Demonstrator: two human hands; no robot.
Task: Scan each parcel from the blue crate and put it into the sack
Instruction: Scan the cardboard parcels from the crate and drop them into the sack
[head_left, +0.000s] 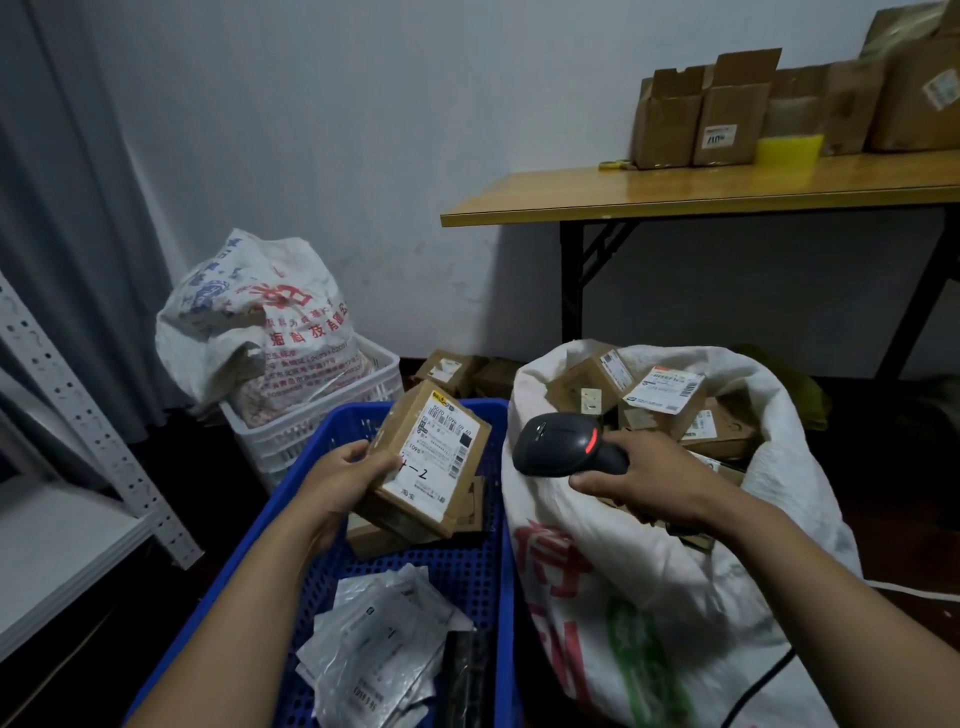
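My left hand (347, 478) grips a brown cardboard parcel (431, 457) with a white shipping label, held tilted above the blue crate (291, 519). My right hand (644, 480) holds a black handheld scanner (563, 447) with a red light lit, its head turned toward the parcel from the right. The open white sack (675, 597) with red and green print stands right of the crate and holds several labelled brown boxes. More brown boxes lie in the crate under the held parcel, and several grey plastic mailers (374, 644) sit at its near end.
A white crate (311, 415) with a stuffed printed sack (249, 322) stands behind the blue crate. A wooden folding table (675, 192) at the right carries cardboard boxes. Loose boxes (452, 371) lie on the floor by the wall. A white metal shelf (62, 509) stands at the left.
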